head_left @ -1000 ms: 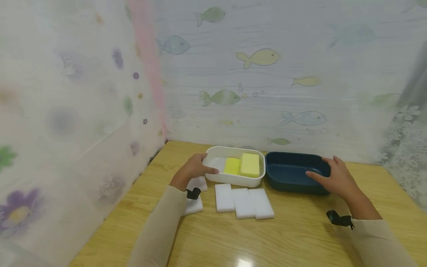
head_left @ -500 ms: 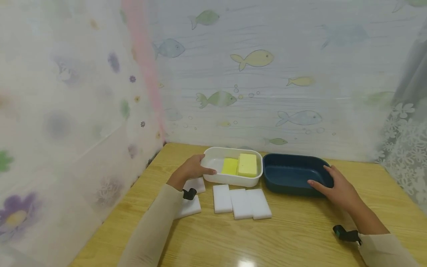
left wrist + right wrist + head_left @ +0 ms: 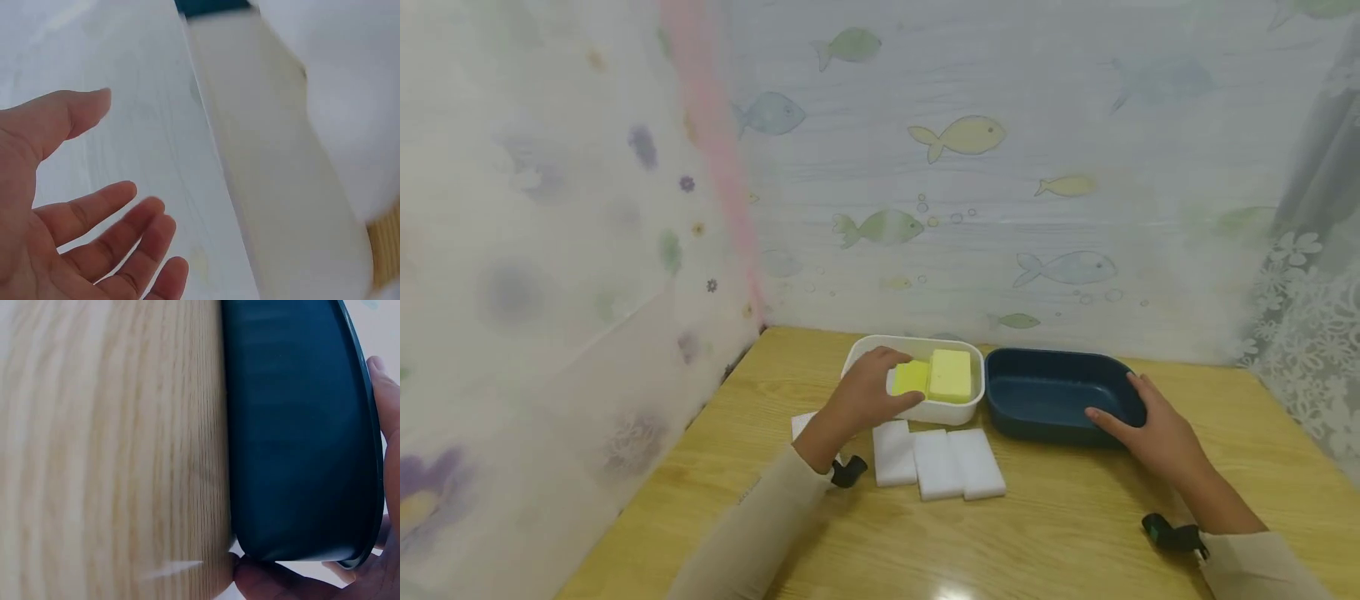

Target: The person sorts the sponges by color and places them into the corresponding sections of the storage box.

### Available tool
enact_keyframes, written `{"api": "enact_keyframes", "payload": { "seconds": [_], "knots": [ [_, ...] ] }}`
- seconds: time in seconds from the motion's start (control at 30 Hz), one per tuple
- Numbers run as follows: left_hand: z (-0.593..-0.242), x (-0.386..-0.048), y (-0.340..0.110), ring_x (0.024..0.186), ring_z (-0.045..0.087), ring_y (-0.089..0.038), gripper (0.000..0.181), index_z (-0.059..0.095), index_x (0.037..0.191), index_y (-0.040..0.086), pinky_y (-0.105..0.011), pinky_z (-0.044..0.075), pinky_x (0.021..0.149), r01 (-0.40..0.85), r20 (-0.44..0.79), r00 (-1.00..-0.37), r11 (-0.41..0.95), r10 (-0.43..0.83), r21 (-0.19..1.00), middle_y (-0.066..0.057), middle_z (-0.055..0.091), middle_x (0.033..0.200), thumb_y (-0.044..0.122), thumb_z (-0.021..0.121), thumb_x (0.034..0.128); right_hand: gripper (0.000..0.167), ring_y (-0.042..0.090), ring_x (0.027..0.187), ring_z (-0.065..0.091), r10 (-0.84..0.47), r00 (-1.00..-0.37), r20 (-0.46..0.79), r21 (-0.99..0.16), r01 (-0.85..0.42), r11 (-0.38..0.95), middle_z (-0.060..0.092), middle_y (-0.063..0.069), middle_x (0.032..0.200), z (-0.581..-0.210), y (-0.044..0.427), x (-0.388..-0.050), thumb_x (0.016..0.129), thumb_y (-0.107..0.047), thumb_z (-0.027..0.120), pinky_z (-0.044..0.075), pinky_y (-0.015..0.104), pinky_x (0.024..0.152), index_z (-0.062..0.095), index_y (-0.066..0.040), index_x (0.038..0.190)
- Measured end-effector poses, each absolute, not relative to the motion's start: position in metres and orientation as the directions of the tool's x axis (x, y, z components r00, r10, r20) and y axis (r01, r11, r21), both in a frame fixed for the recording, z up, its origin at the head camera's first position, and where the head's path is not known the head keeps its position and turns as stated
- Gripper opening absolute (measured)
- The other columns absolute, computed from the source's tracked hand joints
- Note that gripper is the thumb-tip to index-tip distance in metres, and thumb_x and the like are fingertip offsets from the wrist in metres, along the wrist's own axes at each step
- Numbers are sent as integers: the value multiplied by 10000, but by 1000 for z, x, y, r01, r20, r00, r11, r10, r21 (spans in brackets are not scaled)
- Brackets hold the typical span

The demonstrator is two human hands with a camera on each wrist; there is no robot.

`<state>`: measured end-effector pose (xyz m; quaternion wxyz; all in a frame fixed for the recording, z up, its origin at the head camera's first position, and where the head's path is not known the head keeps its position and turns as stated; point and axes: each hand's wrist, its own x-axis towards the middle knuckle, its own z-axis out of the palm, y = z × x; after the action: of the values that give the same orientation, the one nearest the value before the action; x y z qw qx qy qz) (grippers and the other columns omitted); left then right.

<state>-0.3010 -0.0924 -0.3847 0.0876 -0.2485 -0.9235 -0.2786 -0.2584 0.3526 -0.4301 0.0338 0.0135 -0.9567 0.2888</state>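
My left hand (image 3: pixel 863 398) hovers over the left part of a white rectangular container (image 3: pixel 951 412), thumb and fingers spread apart. Between them, in the left wrist view, the left hand (image 3: pixel 94 244) has nothing. Just beyond its fingertips lie a bright yellow sponge-like piece (image 3: pixel 911 377) and a thicker pale yellow block (image 3: pixel 951 373), both inside the container. My right hand (image 3: pixel 1161 433) holds the right end of a dark blue container (image 3: pixel 1037 427), thumb over the front rim. Up close in the right wrist view, its fingers wrap that end of the dark blue container (image 3: pixel 300 437).
Three flat white foam pads (image 3: pixel 893 457) lie in a row before the white container, two overlapping. Another white pad (image 3: pixel 802 425) is partly hidden by my left wrist. Behind the wooden table (image 3: pixel 1037 533) hangs a fish-patterned sheet (image 3: pixel 865 150); a floral one is at left.
My left hand has left the white container's left end and moved right, over its inside towards the yellow pieces. The right hand stays at the dark blue container; the head view has shifted slightly.
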Motion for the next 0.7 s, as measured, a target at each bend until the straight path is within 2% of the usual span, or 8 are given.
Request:
{"api": "enact_keyframes", "payload": {
  "seconds": [0.1, 0.2, 0.3, 0.43, 0.7],
  "knots": [
    [-387, -286, -73, 1233, 615, -274, 686, 613, 1424, 101, -446, 514, 1024, 556, 280, -831, 702, 481, 446, -73, 631, 1362, 512, 778, 899, 1119, 689, 1404, 196, 1, -998, 68, -551, -37, 834, -83, 300, 1691, -431, 352, -258, 962, -693, 569, 298, 823, 972, -68, -94, 1661],
    [-394, -275, -57, 1233, 611, -225, 761, 598, 1450, 137, -407, 521, 1010, 577, 222, -814, 710, 536, 404, -40, 626, 1369, 627, 736, 885, 1116, 692, 1402, 192, 10, -998, 60, -548, -24, 836, -90, 291, 1693, -431, 353, -257, 961, -696, 567, 294, 826, 970, -63, -100, 1663],
    [-403, -268, -45, 1197, 609, -184, 837, 594, 1458, 193, -351, 532, 961, 596, 188, -801, 731, 568, 333, 6, 586, 1401, 749, 693, 840, 1108, 696, 1404, 179, 15, -998, 54, -548, -17, 837, -102, 284, 1693, -430, 353, -255, 961, -693, 571, 285, 832, 968, -49, -104, 1666],
    [-411, -259, -35, 1084, 615, -157, 887, 618, 1441, 219, -294, 532, 869, 632, 200, -775, 731, 600, 258, 19, 567, 1363, 798, 713, 776, 1092, 702, 1402, 176, 11, -999, 53, -548, -20, 836, -111, 277, 1695, -429, 353, -253, 963, -685, 576, 281, 836, 962, -26, -110, 1670],
    [-423, -249, -26, 1186, 572, -134, 1053, 588, 1459, 143, -311, 509, 984, 661, 112, -750, 731, 652, 167, 20, 579, 1384, 834, 758, 683, 1074, 703, 1391, 201, -7, -998, 64, -546, -41, 837, -99, 282, 1696, -427, 351, -255, 969, -674, 577, 297, 825, 952, 2, -100, 1671]
  ]
}}
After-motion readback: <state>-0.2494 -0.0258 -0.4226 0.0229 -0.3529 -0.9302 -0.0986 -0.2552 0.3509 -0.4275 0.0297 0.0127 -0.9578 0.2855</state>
